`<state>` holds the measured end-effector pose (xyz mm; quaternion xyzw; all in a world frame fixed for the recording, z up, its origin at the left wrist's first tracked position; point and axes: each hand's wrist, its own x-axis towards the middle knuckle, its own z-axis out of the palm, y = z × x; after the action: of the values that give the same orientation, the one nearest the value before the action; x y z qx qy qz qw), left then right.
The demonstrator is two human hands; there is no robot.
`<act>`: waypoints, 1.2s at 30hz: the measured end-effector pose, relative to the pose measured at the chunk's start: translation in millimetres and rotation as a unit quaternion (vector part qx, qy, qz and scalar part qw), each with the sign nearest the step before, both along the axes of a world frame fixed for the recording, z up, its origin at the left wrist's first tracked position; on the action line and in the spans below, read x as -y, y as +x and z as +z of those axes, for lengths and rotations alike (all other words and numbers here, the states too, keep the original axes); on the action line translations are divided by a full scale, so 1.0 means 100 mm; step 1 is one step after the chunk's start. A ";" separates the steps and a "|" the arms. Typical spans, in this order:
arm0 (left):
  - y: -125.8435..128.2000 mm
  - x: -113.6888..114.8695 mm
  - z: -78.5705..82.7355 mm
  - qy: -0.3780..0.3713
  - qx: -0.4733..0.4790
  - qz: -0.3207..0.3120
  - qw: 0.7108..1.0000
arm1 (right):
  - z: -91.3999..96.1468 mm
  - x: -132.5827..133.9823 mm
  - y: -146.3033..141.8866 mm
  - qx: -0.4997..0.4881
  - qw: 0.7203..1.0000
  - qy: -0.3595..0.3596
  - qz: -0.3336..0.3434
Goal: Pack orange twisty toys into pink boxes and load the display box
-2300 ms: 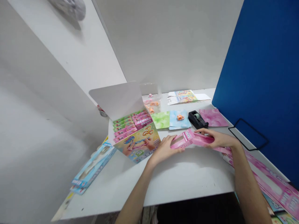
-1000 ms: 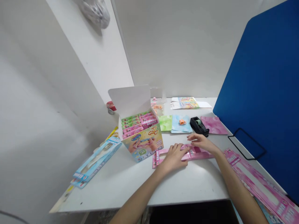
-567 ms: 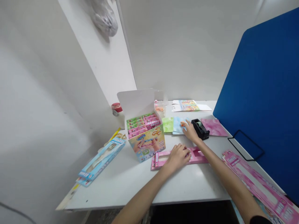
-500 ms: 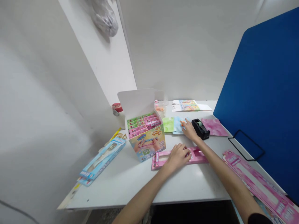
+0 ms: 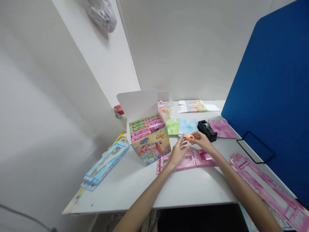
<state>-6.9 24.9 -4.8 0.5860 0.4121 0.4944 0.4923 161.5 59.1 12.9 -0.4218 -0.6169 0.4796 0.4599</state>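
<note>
Well, both forearms reached in from the near edge of the white table (image 5: 198, 190). The left hand (image 5: 179, 152) was open, its fingers spread and pointing toward the orange toy (image 5: 189, 137). The right hand (image 5: 201, 140) was closed on that toy, pinching it in its fingertips just beside the left fingers, above the near edge of a blue sheet (image 5: 187, 126). Under the hands lay a pink card (image 5: 201, 160) with cut-out windows, flat on the table.

Off to the right sat a stack of pink cards (image 5: 263, 185), and to the left lay blue cards (image 5: 105, 164). Beyond the left hand stood an open carton (image 5: 151, 146), packed with pink and green packets (image 5: 142, 127), its white lid (image 5: 136, 103) upright.

Farther on, a green sheet (image 5: 172, 126) lay beside the blue sheet, then a black tape dispenser (image 5: 205, 130) and a pink sheet (image 5: 222, 129). Behind them were a clear tub (image 5: 165, 111), printed sheets (image 5: 193, 105) and a red-capped bottle (image 5: 118, 111). A blue panel (image 5: 272, 80) rose along the right side, with a black wire frame (image 5: 254, 146) against it.
</note>
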 end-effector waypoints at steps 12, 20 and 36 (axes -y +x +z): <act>0.02 0.10 0.05 0.125 -0.091 0.046 0.987 | 0.07 0.32 0.07 0.036 0.999 -0.006 0.002; 0.05 0.06 0.07 0.078 0.013 0.062 0.995 | 0.15 0.33 0.04 -0.078 0.995 -0.059 -0.027; 0.07 0.07 0.04 0.095 0.072 0.090 0.989 | 0.14 0.33 0.10 -0.020 0.996 -0.012 -0.081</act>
<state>-0.1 18.0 -0.8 0.5532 0.3778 0.6149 0.4161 172.0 25.8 26.8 -0.4663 -0.5652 0.4564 0.5048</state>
